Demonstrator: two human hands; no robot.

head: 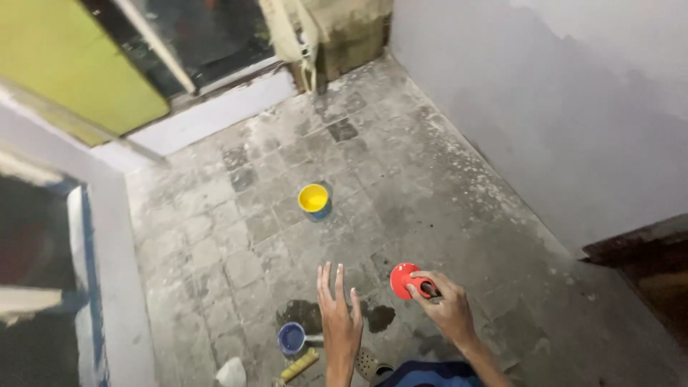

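Note:
My right hand [448, 304] grips a red round object [403, 279], like a lid or small roller part, held above the tiled floor. My left hand [339, 315] is stretched out flat with fingers apart and holds nothing. Below my left hand, on the floor, stands a small blue cup [291, 337] with a pale handle, beside a yellow roller-like stick [299, 365]. Farther ahead on the floor sits a small tin filled with yellow paint [314, 199].
The grey tiled floor [236, 244] has dark wet patches [380, 317] near my hands. A light grey wall [559, 122] runs along the right, a yellow-green panel [72, 64] and a dark doorway stand at the back left. My sandalled foot [373, 367] shows at the bottom.

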